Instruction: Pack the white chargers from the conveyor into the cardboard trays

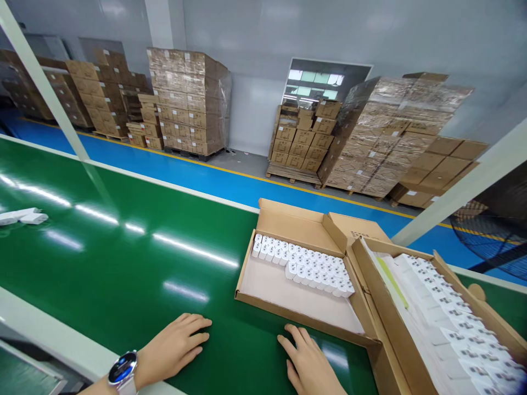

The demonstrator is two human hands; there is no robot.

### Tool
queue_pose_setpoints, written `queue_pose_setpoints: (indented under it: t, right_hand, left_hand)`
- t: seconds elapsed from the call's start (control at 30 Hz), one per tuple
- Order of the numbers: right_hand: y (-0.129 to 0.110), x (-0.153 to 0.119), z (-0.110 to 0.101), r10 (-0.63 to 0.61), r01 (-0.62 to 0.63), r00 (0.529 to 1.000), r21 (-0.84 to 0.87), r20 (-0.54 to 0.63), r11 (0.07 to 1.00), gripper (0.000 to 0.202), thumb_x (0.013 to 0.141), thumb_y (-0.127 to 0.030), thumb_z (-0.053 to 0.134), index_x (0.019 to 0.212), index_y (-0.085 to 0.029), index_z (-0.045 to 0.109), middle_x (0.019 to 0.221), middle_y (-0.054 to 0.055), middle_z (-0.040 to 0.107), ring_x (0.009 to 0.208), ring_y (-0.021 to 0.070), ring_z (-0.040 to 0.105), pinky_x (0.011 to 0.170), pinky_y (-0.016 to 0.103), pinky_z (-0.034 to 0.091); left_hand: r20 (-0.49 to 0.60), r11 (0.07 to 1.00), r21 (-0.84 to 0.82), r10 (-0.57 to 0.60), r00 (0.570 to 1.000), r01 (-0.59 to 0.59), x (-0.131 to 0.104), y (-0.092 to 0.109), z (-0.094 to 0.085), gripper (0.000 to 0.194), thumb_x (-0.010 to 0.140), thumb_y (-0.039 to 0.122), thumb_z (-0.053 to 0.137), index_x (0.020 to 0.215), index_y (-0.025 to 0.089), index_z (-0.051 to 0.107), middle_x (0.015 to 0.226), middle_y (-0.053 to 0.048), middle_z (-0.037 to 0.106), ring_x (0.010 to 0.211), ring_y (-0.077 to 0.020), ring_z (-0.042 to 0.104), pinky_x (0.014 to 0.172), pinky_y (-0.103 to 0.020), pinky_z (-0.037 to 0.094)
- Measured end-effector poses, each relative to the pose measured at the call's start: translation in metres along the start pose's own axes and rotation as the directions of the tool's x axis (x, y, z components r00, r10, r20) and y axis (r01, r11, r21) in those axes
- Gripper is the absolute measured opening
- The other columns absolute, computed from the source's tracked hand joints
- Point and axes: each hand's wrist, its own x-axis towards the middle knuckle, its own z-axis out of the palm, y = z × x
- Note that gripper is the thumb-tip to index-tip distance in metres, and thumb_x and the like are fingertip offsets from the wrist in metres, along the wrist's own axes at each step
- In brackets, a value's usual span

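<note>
My left hand, with a watch on its wrist, is over the green surface, fingers apart and holding nothing. To its right, my right hand is just in front of the near edge of a shallow cardboard box, its fingers spread with nothing in them. Rows of small white units fill the far part of that box; its near part shows a bare pale liner. A second open box at the right holds many white units with metal prongs and a yellow-green strip.
White pieces lie on the green surface at the far left. Pale posts rise at left and right. Beyond a blue floor stand pallets of stacked cartons. A black mesh fan is at the right.
</note>
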Motion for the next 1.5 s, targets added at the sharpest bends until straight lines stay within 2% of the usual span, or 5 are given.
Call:
queue_pose_setpoints:
  t: [0.27, 0.63, 0.97, 1.2, 1.5]
  right_hand:
    - [0.007, 0.004, 0.006, 0.048, -0.049, 0.998, -0.022, -0.040, 0.999, 0.066, 0.095, -0.019, 0.040, 0.160, -0.030, 0.044, 0.162, 0.005, 0.045, 0.146, 0.0318, 0.046, 0.118, 0.048, 0.044]
    - [0.011, 0.008, 0.009, 0.086, -0.083, 0.995, 0.058, -0.059, 0.995, 0.073, 0.102, -0.053, 0.043, 0.168, -0.028, 0.022, 0.166, 0.005, 0.038, 0.153, 0.0326, 0.035, 0.122, 0.048, 0.039]
    - [0.017, 0.025, 0.016, 0.062, -0.069, 0.986, -0.039, -0.157, 0.997, 0.078, 0.104, -0.058, 0.036, 0.169, -0.027, 0.007, 0.167, 0.006, 0.037, 0.152, 0.0346, 0.034, 0.122, 0.050, 0.036]
    - [0.015, 0.035, 0.007, 0.072, -0.088, 0.977, -0.069, -0.200, 0.994, 0.075, 0.103, -0.056, 0.037, 0.168, -0.022, 0.021, 0.164, 0.009, 0.042, 0.150, 0.0340, 0.035, 0.122, 0.049, 0.036]
    - [0.028, 0.025, 0.007, 0.034, -0.054, 0.985, -0.119, -0.167, 0.991, 0.055, 0.105, -0.046, 0.036, 0.149, -0.022, 0.058, 0.158, 0.010, 0.050, 0.145, 0.0332, 0.045, 0.117, 0.047, 0.043]
  left_hand:
    - [0.015, 1.000, -0.022, 0.006, 1.000, -0.005, 0.001, 0.000, -0.002, 0.031, 0.092, 0.009, 0.055, 0.109, 0.026, 0.074, 0.132, -0.005, 0.071, 0.118, -0.0240, 0.067, 0.102, -0.034, 0.053]
    - [0.044, 1.000, -0.010, 0.016, 0.999, -0.016, 0.000, -0.002, -0.001, 0.032, 0.093, 0.010, 0.055, 0.112, 0.026, 0.075, 0.135, -0.005, 0.069, 0.121, -0.0247, 0.066, 0.102, -0.035, 0.054]
    - [0.004, 0.995, 0.023, 0.102, 0.995, -0.102, -0.002, 0.002, 0.005, 0.033, 0.097, 0.013, 0.052, 0.118, 0.027, 0.074, 0.140, -0.006, 0.067, 0.121, -0.0243, 0.067, 0.101, -0.035, 0.057]
    - [-0.018, 0.991, 0.022, 0.129, 0.991, -0.129, -0.004, 0.004, 0.010, 0.031, 0.098, 0.014, 0.054, 0.118, 0.027, 0.074, 0.141, -0.005, 0.067, 0.121, -0.0240, 0.067, 0.102, -0.035, 0.056]
    - [-0.011, 0.994, 0.044, 0.096, 0.995, -0.095, -0.004, 0.003, 0.012, 0.031, 0.099, 0.014, 0.054, 0.117, 0.028, 0.075, 0.140, -0.006, 0.067, 0.123, -0.0264, 0.065, 0.104, -0.040, 0.055]
